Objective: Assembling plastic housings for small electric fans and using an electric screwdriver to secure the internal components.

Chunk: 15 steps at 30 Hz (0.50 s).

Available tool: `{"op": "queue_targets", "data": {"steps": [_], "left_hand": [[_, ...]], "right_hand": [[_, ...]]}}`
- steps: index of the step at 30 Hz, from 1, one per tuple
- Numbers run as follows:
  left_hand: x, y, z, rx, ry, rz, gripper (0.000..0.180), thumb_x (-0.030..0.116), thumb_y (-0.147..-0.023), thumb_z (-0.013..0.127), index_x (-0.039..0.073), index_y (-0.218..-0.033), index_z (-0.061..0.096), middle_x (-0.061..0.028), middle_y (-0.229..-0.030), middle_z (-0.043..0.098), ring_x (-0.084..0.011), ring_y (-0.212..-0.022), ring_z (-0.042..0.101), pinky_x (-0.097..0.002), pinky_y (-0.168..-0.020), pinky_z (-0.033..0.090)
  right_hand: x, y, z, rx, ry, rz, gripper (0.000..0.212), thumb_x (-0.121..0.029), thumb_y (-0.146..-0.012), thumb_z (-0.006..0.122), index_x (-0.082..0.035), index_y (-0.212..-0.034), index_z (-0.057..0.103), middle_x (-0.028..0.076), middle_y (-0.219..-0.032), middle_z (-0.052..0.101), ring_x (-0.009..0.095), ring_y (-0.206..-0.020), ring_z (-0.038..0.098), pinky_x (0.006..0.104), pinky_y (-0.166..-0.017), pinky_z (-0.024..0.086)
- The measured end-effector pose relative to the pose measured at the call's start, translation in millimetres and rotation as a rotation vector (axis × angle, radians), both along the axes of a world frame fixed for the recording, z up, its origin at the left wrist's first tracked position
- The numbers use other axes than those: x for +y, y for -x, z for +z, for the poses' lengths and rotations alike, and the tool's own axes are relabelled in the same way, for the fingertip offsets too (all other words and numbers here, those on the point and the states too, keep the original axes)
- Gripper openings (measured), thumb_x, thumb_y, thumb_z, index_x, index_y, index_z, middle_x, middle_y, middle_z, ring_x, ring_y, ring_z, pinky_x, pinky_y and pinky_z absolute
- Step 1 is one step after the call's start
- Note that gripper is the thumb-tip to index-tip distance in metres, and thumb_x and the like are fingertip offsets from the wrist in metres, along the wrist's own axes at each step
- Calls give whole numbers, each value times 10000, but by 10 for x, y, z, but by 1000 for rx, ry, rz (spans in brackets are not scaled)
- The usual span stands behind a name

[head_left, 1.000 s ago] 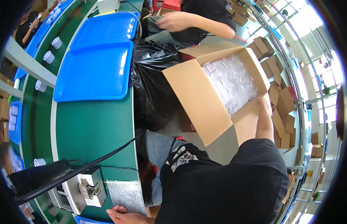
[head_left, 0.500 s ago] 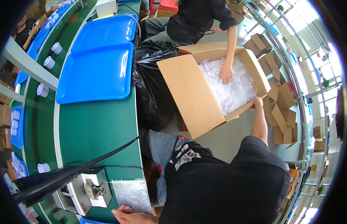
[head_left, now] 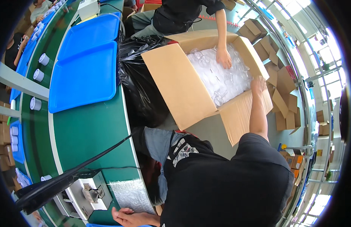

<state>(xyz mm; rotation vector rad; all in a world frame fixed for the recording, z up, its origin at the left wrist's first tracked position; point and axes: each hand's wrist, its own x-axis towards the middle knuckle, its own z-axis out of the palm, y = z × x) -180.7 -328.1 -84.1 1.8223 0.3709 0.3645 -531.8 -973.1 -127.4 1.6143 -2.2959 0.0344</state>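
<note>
My right hand point(head_left: 259, 84) is closed over the near right rim of a large open cardboard box point(head_left: 169, 85), my arm reaching across its near flap. Inside lie many clear, thin-walled plastic pieces point(head_left: 217, 75), too tangled to tell their exact kind. A co-worker's hand point(head_left: 223, 58) rests on them from the far side. My left hand point(head_left: 124, 217) hovers by the edge of the green bench, fingers apart and holding nothing. It is nearest a sheet of bubble wrap point(head_left: 132, 195) and a small grey-and-white machine point(head_left: 86, 195) with a metal fixture.
Two blue trays point(head_left: 82, 77) sit on the green bench point(head_left: 88, 132). Left of them, white cups point(head_left: 38, 75) stand on a green belt. A black plastic bag point(head_left: 143, 90) hangs beside the bench. Empty cartons point(head_left: 285, 85) lie at right. A black cable arm point(head_left: 77, 168) crosses the foreground.
The box's near flap has swung up and outward into view under my right arm. My right hand has shifted up along the rim. The view has turned slightly; my left hand stays empty.
</note>
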Motion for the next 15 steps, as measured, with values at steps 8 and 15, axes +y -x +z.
{"op": "queue_targets", "data": {"steps": [8, 15], "left_hand": [[51, -6, -66, -13, -151, 120, 531, 432, -1075, 576, 25, -736, 546, -19, -623, 449, -138, -582, 399, -302, -546, 348], [-84, 30, 41, -10, -148, 161, 604, 456, -1074, 564, 46, -642, 467, -29, -580, 434, -148, -543, 370, -319, -525, 316]], "right_hand": [[-902, 835, -592, -203, 116, 325, 337, -189, -886, 676, -55, -1193, 711, 246, -1157, 716, 433, -1189, 648, 470, -1028, 518], [-792, 369, -799, -136, -315, 405, 483, -126, -852, 711, -106, -1328, 634, 229, -1398, 597, 416, -1236, 625, 468, -1072, 496]]}}
